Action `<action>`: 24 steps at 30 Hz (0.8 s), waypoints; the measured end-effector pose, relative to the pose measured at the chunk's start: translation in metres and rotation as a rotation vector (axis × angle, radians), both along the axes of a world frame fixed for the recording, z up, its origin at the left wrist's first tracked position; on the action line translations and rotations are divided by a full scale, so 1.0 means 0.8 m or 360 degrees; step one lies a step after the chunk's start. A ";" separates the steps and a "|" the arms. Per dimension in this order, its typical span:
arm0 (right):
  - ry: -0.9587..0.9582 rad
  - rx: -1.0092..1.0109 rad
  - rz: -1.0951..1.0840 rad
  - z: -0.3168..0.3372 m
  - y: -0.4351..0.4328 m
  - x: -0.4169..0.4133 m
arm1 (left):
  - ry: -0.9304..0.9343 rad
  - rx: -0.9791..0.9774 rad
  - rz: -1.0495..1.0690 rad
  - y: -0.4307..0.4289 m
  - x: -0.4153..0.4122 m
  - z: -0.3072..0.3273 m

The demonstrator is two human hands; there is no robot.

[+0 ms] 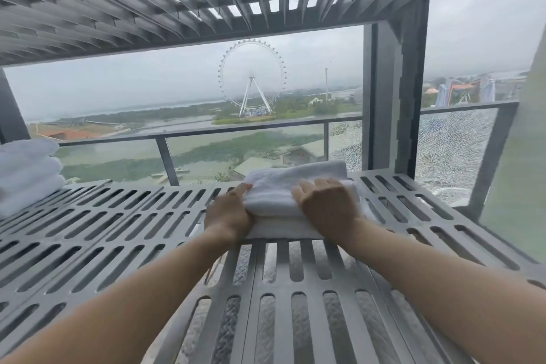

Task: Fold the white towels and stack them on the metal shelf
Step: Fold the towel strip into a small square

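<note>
Your folded white towel (283, 195) lies in the centre of the frame, toward the far edge of the slotted metal shelf (118, 216), and it seems to rest on another folded towel (280, 229) whose pale edge shows beneath it at the near side. Your left hand (227, 216) grips the towel's left end, thumb on top and fingers wrapped around the side; your right hand (328, 204) lies palm-down on the right half with fingers spread forward, pressing rather than pinching. Judging from this, you are seating the towel on the stack. To do it well, keep the right palm flat and sweep lightly outward so the top layer lies smooth, while the left hand nudges the fold edge until it lines up with the layer below. Square the near edges first, since those are the ones you can see; the far edge is hidden by the towel's own bulk. Release the left grip by sliding the fingers out sideways, not upward, or the fold will likely lift and open. A taller pile of folded towels (28, 174) sits at the left edge of the frame, well apart, so there is room to work. Through the slots near you, more textured white cloth shows on a lower level.
</note>
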State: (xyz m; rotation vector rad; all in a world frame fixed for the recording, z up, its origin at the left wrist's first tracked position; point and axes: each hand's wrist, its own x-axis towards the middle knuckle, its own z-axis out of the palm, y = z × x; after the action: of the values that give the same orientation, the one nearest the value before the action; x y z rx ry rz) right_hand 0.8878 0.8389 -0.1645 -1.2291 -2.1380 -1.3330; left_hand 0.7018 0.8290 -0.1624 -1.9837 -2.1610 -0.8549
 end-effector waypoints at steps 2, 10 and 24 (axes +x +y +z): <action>-0.0006 -0.0089 -0.0048 -0.001 -0.003 -0.005 | -0.0044 0.0009 -0.0046 0.000 0.000 0.000; 0.0071 -0.0217 -0.0158 0.000 -0.007 0.005 | -0.0233 0.0075 -0.0469 -0.009 -0.024 -0.008; 0.0557 -0.1899 0.0201 0.083 0.004 0.045 | -0.0216 -0.0714 -0.0921 -0.001 -0.009 0.051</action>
State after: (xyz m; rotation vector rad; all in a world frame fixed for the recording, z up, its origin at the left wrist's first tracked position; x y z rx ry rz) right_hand 0.9239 0.8420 -0.0981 -1.4555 -2.6545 0.3682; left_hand 0.6946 0.8281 -0.1215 -2.9403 -1.9934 -0.5944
